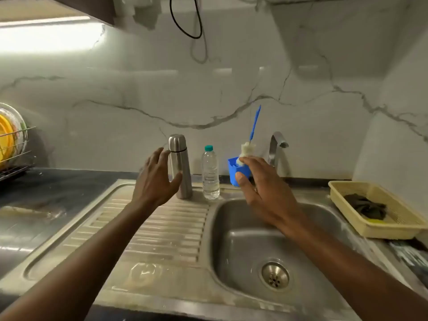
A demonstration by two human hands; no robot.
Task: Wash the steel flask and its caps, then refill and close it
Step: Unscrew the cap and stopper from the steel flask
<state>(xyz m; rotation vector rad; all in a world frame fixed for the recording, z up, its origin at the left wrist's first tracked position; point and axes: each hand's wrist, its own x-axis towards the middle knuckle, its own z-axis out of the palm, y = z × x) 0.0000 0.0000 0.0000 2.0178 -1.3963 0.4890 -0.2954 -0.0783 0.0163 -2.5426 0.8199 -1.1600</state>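
A steel flask [179,163] with its cap on stands upright at the back of the sink's ribbed drainboard [162,228]. My left hand [155,181] is spread open just left of the flask, thumb near its lower body, apparently not gripping. To the flask's right stands a clear water bottle [210,173] with a teal cap. My right hand [259,188] reaches over the basin to a blue cup [234,169], fingers and thumb around its front. A bottle brush [251,135] with a blue handle and white sponge head stands in the cup.
The steel sink basin [234,242] with its drain [275,276] lies below my right arm. A tap [276,147] stands behind the basin. A cream tray [342,198] holding a dark cloth sits at right. A dish rack [14,144] with yellow dishes is at far left.
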